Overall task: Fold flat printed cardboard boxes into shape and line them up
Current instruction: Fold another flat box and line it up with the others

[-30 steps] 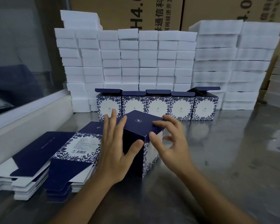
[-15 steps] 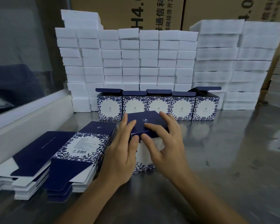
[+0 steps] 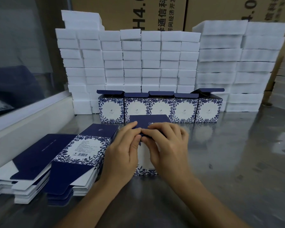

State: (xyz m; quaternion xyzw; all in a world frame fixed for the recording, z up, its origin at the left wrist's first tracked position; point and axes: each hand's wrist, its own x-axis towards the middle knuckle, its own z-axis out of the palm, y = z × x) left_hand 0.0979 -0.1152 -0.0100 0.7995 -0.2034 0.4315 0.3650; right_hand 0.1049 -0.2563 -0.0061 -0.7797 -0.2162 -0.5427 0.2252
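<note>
A blue-and-white floral box (image 3: 144,165) stands upright on the steel table in front of me, its navy top panel (image 3: 148,120) facing up. My left hand (image 3: 122,155) and my right hand (image 3: 169,148) both grip its upper front edge, fingers curled over the navy flap, thumbs meeting at the middle. Much of the box front is hidden behind my hands. Behind it, a row of several folded boxes (image 3: 160,109) stands side by side with lids raised. Flat printed blanks (image 3: 76,155) lie stacked at my left.
White foam blocks (image 3: 132,63) are piled in a wall behind the row, with taller piles (image 3: 237,66) at the right. Brown cartons (image 3: 155,12) stand behind them. A white ledge (image 3: 28,116) and a window border the table on the left. Bare steel table (image 3: 229,153) extends right.
The box has turned from cornerwise and tilted to upright with its front facing me. Both hands moved from its sides onto the top front edge and closed together there.
</note>
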